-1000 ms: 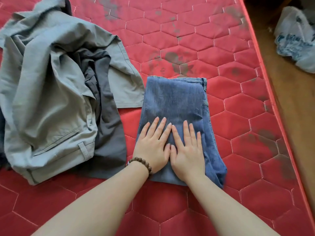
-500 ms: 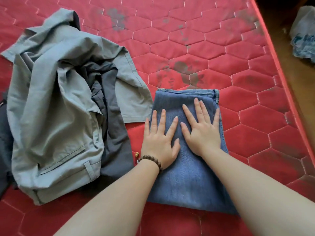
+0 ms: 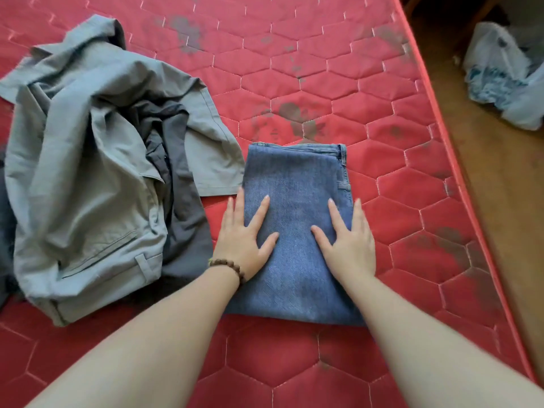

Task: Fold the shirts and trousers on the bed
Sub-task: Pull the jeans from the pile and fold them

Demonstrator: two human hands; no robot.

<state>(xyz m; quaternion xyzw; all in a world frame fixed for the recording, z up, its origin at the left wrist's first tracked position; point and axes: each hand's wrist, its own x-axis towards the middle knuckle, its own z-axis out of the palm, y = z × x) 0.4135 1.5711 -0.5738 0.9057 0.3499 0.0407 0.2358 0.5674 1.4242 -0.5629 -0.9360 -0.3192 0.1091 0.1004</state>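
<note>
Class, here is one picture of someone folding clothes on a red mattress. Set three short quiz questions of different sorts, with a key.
1. True or false: both hands lie flat on the folded jeans.
2. Which wrist wears the bead bracelet? A left, B right.
3. Fill in: the unfolded grey trousers lie to the ____ of the jeans.

Key:
1. True: left hand and right hand press it, palms open.
2. A.
3. Left.

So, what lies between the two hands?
Only bare denim of the folded jeans between the left hand and right hand, in the head view.
</note>
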